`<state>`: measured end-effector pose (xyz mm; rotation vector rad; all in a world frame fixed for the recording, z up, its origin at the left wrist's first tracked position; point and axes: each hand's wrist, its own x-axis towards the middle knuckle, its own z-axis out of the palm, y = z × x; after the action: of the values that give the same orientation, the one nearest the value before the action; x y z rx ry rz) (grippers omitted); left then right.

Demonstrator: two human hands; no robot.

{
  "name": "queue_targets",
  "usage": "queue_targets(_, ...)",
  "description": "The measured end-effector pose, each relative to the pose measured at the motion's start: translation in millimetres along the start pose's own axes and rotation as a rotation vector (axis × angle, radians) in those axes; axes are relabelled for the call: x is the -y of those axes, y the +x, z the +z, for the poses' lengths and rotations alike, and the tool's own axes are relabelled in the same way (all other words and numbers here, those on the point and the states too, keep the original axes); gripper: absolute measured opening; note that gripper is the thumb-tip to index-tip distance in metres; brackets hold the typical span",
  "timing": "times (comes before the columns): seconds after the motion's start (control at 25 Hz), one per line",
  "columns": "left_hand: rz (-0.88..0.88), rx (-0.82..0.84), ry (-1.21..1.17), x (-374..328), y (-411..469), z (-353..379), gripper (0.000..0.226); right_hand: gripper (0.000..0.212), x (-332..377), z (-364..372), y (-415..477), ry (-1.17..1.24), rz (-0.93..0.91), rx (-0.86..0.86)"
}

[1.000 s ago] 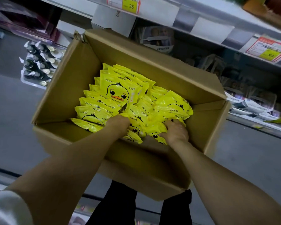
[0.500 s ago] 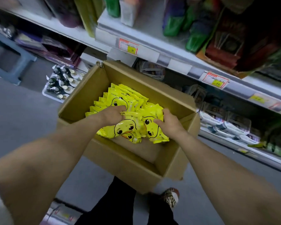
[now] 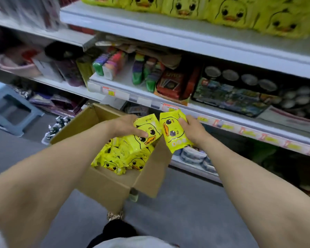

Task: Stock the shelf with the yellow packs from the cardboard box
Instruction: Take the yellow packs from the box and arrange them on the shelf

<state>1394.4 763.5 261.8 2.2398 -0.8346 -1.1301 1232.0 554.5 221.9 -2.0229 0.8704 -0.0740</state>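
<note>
Two packs are up out of the box (image 3: 106,187). The left hand (image 3: 127,127) grips one pack (image 3: 145,138) from above, fingers curled over its duck face, low over the heap. The right hand (image 3: 191,129) clasps a second pack (image 3: 172,135) by its right edge, thumb on the front, and holds it on end just past the box's right rim. The two held packs sit side by side, so near that I cannot tell whether they touch. More packs (image 3: 118,160) lie in a loose heap inside the open box, faces turned every way; the left forearm hides the box's left part. What the box rests on I cannot tell. Many like duck packs (image 3: 229,13) stand in a row on the top shelf (image 3: 168,31), well above both hands. Between that row and the hands the middle shelf (image 3: 125,83) juts out, carrying coloured decks (image 3: 111,65), a red UNO box (image 3: 172,83) and a dark boxed set (image 3: 236,92) with round discs. Price tags (image 3: 170,106) run along its edge right behind the held packs. Under that edge, right of the box, round tubs (image 3: 193,155) are stacked on a lower shelf. Left of the box stand small bottles (image 3: 59,124) and, farther off, a blue stool (image 3: 9,111) on the grey floor (image 3: 186,208). A patterned shoe (image 3: 115,216) shows below the box's near corner.
</note>
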Motion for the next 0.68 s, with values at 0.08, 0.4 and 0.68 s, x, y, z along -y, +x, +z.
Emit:
queue_targets(0.08, 0.045, -0.046, 0.054, -40.1, -6.5, 11.0, 0.072, 0.039, -7.4, -39.2, -18.1, 0.119, 0.03, -0.054)
queue_targets(0.4, 0.201, -0.084, 0.212, -204.8, -22.1, 51.2, 0.025, 0.038, -37.6, -177.3, -89.4, 0.733, 0.044, -0.079)
queue_targets(0.68, 0.372, -0.065, 0.378, -345.3, 2.2, 70.2, 0.044, 0.042, -65.9, -309.8, -117.0, 0.644, -0.048, -0.34)
